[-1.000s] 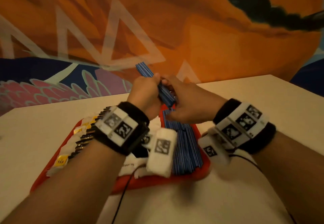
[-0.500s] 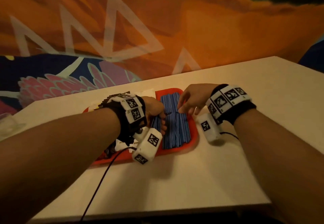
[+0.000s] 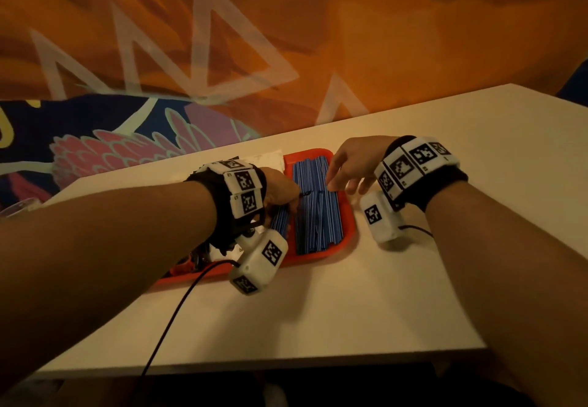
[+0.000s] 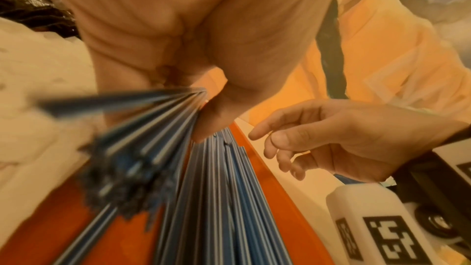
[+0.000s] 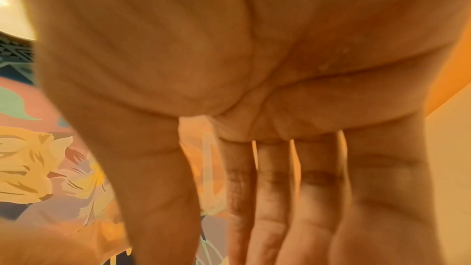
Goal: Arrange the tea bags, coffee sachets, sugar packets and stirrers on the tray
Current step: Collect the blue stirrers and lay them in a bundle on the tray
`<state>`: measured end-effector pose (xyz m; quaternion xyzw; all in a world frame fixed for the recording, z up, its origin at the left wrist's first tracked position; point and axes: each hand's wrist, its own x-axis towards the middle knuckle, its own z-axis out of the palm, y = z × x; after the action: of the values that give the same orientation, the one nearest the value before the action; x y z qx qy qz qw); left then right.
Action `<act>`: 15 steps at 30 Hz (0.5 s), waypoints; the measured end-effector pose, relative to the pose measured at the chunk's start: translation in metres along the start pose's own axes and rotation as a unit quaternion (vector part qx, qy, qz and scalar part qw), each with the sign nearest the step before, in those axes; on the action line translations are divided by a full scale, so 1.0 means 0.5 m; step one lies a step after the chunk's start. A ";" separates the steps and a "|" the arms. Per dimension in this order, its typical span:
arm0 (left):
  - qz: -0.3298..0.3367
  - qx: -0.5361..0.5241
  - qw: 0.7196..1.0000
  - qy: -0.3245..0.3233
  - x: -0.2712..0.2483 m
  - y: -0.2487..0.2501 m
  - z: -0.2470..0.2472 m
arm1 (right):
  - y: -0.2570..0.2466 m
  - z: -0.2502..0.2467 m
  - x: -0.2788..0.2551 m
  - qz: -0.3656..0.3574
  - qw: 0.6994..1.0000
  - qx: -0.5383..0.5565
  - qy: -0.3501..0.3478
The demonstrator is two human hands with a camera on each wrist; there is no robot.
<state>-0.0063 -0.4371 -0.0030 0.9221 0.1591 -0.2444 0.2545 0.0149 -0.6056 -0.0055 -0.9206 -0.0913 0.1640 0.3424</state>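
Note:
A red tray (image 3: pixel 348 215) lies on the white table. Its right part holds a pile of blue striped stick packets (image 3: pixel 318 215). My left hand (image 3: pixel 288 198) grips a fanned bundle of the same blue packets (image 4: pixel 142 128), low over the tray just left of the pile (image 4: pixel 224 198). My right hand (image 3: pixel 342 171) holds nothing; its fingers (image 5: pixel 270 198) are straight and its fingertips touch the middle of the pile from the right. White packets (image 3: pixel 270 158) sit at the tray's back. My left forearm hides the tray's left part.
The white table (image 3: pixel 318 311) ends close in front of me, and a painted wall rises right behind it. A black cable (image 3: pixel 171 317) runs from my left wrist over the front edge. Something clear (image 3: pixel 19 209) sits at the far left.
Both hands held the blue bundle raised above the tray a second ago. They came down onto the tray. My right hand has let go and now touches the pile.

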 end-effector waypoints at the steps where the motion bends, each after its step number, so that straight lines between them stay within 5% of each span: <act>1: -0.007 -0.021 1.000 0.006 0.011 -0.004 -0.004 | -0.001 0.000 0.000 0.001 1.000 -0.004 -0.001; 15: -0.006 0.001 1.000 0.008 0.027 -0.015 -0.029 | -0.009 0.002 -0.005 0.005 1.000 -0.026 -0.002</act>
<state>0.0071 -0.4208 -0.0019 0.9232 0.1670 -0.2384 0.2508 0.0120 -0.6022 -0.0026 -0.9292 -0.0914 0.1653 0.3177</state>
